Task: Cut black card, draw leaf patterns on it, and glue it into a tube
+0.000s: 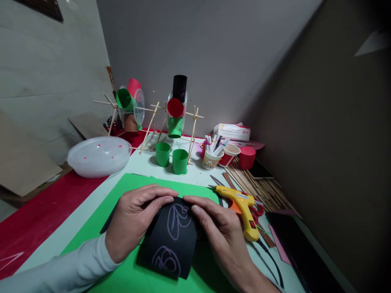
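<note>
A curved strip of black paper (172, 240), marked with pale outlined drawings, lay on a green sheet (122, 276) on the worktop (195, 173), the left hand (134, 221) and right hand (218, 232) gripping its far end from either side. Just right of the right hand rested a yellow glue gun (242, 207) over red-handled scissors (259, 211). Two green paper cups (171, 156) stood beyond.

A yellow glue gun (241, 209) lies near bamboo sticks (259, 185), beyond two green paper cups (171, 158) and a clear plastic lid (99, 156)
</note>
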`<state>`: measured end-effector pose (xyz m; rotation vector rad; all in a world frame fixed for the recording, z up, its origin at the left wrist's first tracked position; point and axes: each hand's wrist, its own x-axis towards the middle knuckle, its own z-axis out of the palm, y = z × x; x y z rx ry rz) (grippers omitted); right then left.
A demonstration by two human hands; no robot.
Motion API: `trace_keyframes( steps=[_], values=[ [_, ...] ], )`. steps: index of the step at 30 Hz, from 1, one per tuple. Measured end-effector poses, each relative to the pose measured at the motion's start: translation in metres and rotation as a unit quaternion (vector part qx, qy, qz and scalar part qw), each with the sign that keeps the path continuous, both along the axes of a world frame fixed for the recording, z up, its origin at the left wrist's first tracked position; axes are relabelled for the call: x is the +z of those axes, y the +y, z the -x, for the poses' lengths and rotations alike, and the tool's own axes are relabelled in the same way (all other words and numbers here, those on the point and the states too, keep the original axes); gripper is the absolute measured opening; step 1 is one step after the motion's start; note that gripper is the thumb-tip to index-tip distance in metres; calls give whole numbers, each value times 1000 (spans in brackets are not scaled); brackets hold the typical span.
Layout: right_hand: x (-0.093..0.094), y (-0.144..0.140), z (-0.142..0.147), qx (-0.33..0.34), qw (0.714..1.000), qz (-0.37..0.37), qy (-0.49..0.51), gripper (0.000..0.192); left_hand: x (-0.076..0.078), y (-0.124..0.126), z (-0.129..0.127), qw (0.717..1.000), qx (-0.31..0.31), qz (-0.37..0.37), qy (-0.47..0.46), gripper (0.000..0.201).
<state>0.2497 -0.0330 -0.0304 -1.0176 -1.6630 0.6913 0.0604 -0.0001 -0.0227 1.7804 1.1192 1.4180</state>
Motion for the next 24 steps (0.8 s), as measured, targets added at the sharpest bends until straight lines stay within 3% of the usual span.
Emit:
trace_keyframes(
  steps=[9, 13, 15, 20, 24],
  values=[
    [-5, 1, 3, -17, 999, 48, 7, 25, -4, 4, 0, 989, -21, 142, -29, 9],
    [-8, 4, 3, -36, 997, 63, 32, 26, -7, 4, 0, 944, -121, 294, -85, 32],
    [-8, 5, 3, -46, 995, 70, 48, 26, -9, 4, 0, 925, -141, 343, -86, 35],
    [-6, 3, 5, -56, 993, 89, 58, 27, -10, 1, -4, 900, -122, 400, -123, 36],
    [-5, 1, 7, -48, 992, 111, 47, 27, -2, -4, -9, 877, -117, 426, -190, 20]
  ],
)
